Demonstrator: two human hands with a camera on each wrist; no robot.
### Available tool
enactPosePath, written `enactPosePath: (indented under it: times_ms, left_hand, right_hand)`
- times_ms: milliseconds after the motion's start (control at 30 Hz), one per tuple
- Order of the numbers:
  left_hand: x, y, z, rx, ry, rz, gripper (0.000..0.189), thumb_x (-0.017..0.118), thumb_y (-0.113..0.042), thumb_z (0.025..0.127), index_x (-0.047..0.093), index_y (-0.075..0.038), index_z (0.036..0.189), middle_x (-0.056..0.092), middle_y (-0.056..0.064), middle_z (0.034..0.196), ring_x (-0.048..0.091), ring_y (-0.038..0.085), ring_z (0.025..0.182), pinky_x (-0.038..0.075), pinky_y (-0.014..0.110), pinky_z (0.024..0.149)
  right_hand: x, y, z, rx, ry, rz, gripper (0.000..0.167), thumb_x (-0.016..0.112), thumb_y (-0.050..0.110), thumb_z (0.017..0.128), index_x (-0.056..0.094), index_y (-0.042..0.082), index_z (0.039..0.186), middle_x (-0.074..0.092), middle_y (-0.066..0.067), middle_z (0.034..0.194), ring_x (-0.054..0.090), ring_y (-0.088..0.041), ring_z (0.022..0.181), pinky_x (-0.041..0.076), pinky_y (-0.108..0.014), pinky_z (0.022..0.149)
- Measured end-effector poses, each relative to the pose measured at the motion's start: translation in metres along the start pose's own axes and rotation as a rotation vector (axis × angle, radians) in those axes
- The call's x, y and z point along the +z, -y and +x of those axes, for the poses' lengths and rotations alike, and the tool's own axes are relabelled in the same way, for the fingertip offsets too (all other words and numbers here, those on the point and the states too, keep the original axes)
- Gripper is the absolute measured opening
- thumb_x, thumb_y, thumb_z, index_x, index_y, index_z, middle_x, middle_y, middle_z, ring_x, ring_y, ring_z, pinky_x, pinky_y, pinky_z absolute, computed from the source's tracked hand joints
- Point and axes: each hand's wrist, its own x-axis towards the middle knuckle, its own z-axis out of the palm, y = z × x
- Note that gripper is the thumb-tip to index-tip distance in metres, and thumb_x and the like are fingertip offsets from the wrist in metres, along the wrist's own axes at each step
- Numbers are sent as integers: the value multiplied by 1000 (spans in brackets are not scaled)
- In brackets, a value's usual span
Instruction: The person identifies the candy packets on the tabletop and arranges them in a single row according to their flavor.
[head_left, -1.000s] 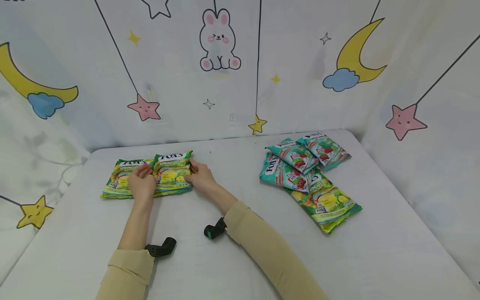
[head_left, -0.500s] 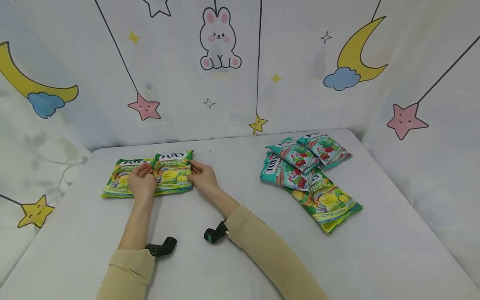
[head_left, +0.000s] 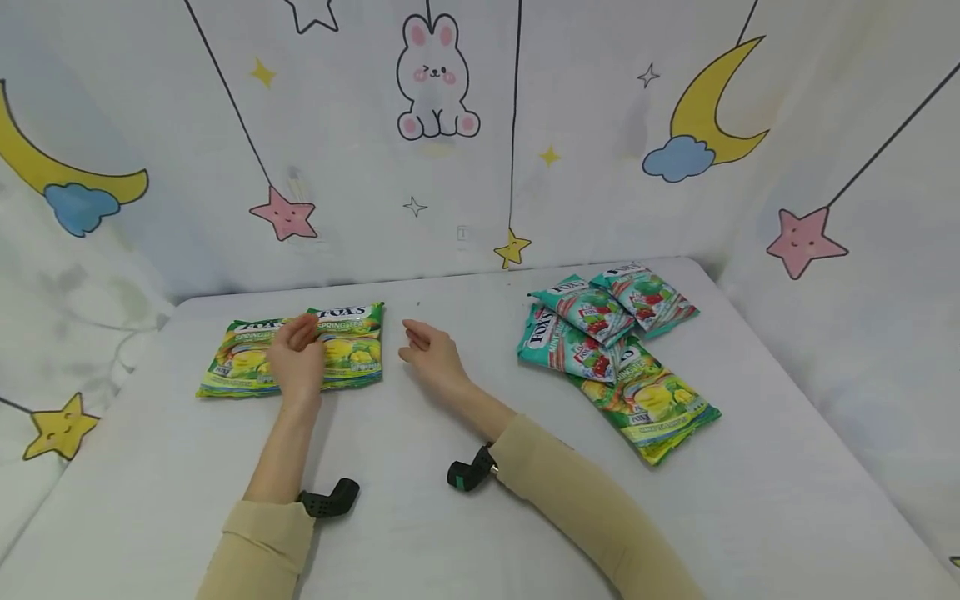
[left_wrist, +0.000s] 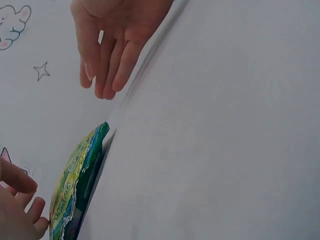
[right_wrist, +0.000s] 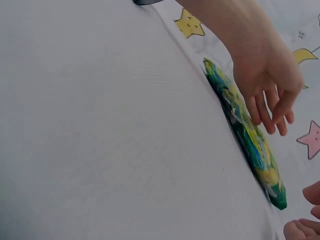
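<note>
Two green-and-yellow FOX'S Spring Tea candy bags lie side by side at the table's left, a left bag [head_left: 236, 367] and a right bag [head_left: 354, 358]. My left hand [head_left: 297, 358] hovers over where they meet, hiding part of both. In the right wrist view, that left hand [right_wrist: 270, 75] has loose, slightly bent fingers with nothing in them, above the bag row [right_wrist: 245, 130]. Just right of the right bag, my right hand [head_left: 437, 357] is apart from it and holds nothing. The left wrist view shows this right hand [left_wrist: 117, 45] with fingers extended beyond a bag's end [left_wrist: 77, 180].
At the table's right, several teal FOX'S mint candy bags [head_left: 577, 343] overlap in a pile. Green-and-yellow candy bags [head_left: 652, 404] lie partly under them, toward the front. A white curtain [head_left: 352, 167] with drawn stars, moons and a rabbit stands behind the white table [head_left: 420, 533].
My right hand has let go of the right bag's edge and moved right, away from it. My left hand has shifted slightly right, over the join. The bags stay in place.
</note>
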Motion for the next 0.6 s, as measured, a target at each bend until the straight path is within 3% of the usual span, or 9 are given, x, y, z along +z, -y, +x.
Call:
enactPosePath:
  times_ms: [100, 367, 467, 600]
  left_hand:
    - [10, -3, -6, 16, 53, 3, 48, 48, 10, 93, 54, -5, 138, 58, 11, 141, 52, 20, 130, 46, 23, 100]
    - [42, -8, -27, -6, 271, -3, 47, 53, 3, 96, 50, -4, 142, 56, 15, 143, 56, 27, 128, 48, 16, 92]
    - [55, -7, -36, -16, 386, 26, 48, 54, 1, 97, 47, -3, 144, 55, 17, 144, 56, 29, 128, 50, 20, 96]
    - [71, -5, -50, -32, 553, 71, 49, 58, -5, 98, 44, -2, 145, 53, 20, 144, 57, 32, 128, 50, 35, 104]
  right_hand:
    - [-14, 1, -7, -14, -11, 7, 51, 61, 4, 93, 53, 8, 144, 53, -12, 148, 51, -21, 136, 46, -26, 105]
    - [-50, 3, -25, -81, -73, 14, 45, 59, -1, 94, 56, 2, 139, 58, -19, 141, 57, -26, 131, 48, -31, 104]
    - [-62, 6, -35, -100, -86, 1, 43, 59, -1, 94, 57, 1, 138, 58, -20, 140, 57, -26, 130, 49, -32, 103]
    - [-77, 11, -47, -119, -88, 5, 43, 59, -2, 95, 56, 0, 138, 57, -22, 140, 56, -28, 131, 50, -34, 103]
